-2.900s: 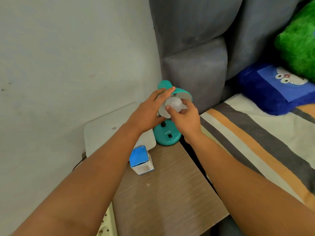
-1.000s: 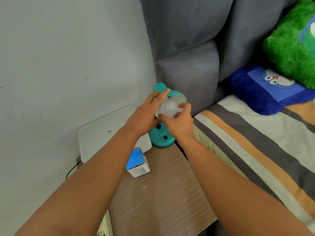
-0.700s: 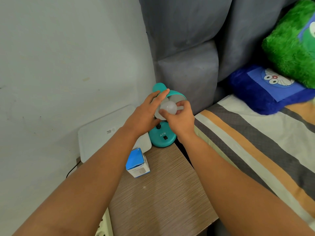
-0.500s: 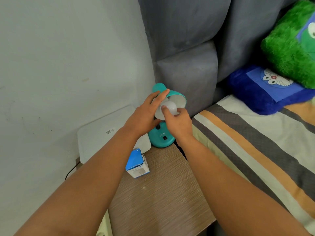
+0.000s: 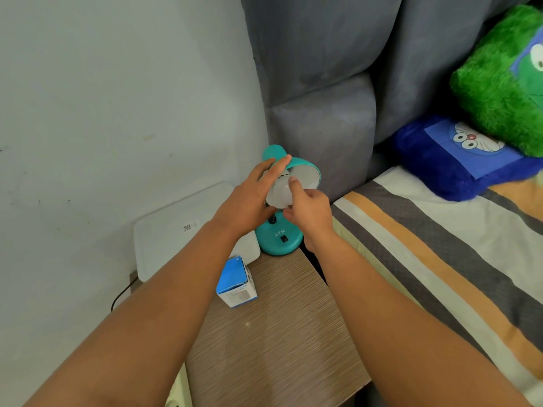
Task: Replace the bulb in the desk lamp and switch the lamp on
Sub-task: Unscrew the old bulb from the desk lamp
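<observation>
Small teal desk lamp [image 5: 279, 239] at the back corner of a wood-grain bedside table [image 5: 276, 333], shade [image 5: 302, 171] tipped toward the camera. White bulb [image 5: 279, 195] at the mouth of the shade, globe end out, base end hidden inside; no telling how far the thread sits in the socket.

Left hand [image 5: 249, 201] flat and spread along the left side of the shade and bulb, fingers extended, steadying rather than clasping; not closed on anything. Right hand [image 5: 308, 210] pinching the globe of the bulb from the right, thumb tip on the front of the globe, other fingers curled under and behind.

Handling, as a judgement: light, smooth, a little slippery under dry fingertips, and breakable if dropped or squeezed hard. Best held around the widest part of the globe with 3 or 4 fingertips, turned in short twists, no sideways force on the neck. Shade likely to swing on its joint, hence the bracing hand.

Blue and white carton [image 5: 236, 284] standing near the table's left edge, well apart from the lamp. Rocker switch [image 5: 283, 238] on the lamp's round base, untouched; no glow from the bulb, so switching on not yet done.
</observation>
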A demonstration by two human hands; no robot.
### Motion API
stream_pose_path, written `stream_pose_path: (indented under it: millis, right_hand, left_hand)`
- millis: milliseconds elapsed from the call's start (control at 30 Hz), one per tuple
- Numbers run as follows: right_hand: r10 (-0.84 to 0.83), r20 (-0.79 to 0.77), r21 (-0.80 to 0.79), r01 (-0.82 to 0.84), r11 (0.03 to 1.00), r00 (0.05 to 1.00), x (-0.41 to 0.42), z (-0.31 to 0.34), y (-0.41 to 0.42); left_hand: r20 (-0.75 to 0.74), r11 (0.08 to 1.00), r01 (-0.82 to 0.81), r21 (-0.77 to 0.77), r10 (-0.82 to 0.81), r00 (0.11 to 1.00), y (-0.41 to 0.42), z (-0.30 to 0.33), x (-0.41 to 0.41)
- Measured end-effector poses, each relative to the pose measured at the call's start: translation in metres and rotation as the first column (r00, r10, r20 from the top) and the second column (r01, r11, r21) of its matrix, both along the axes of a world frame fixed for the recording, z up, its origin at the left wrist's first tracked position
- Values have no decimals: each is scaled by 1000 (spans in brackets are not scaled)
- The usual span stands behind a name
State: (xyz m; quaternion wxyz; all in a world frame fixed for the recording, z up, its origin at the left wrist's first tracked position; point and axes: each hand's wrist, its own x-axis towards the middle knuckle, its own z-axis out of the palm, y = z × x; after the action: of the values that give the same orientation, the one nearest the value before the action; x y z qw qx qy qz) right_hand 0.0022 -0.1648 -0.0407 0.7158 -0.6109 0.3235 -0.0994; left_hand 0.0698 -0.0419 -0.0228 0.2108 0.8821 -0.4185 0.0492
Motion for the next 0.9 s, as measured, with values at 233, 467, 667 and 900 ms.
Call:
stream_pose_path:
  millis: [233,467,667,900]
  right_hand:
    - [-22,70,-175,34,984,997,-3,-1,-3]
    - [-29,36,207,21,978,999,5,-1,-2]
    - [18,59,166,-27,986,998,5,5,-6]
    - [15,25,-71,-13,997,1000,9,3,-12]
  left_hand:
    - [-12,1000,-11,12,11,1000,0,0,-1]
    - [-5,1000,-3,-6,3,1000,0,1,0]
    - [-3,1000,-4,-10,4,1000,-1,-2,1]
    - [-15,1000,-2,3,2,1000,0,-3,1]
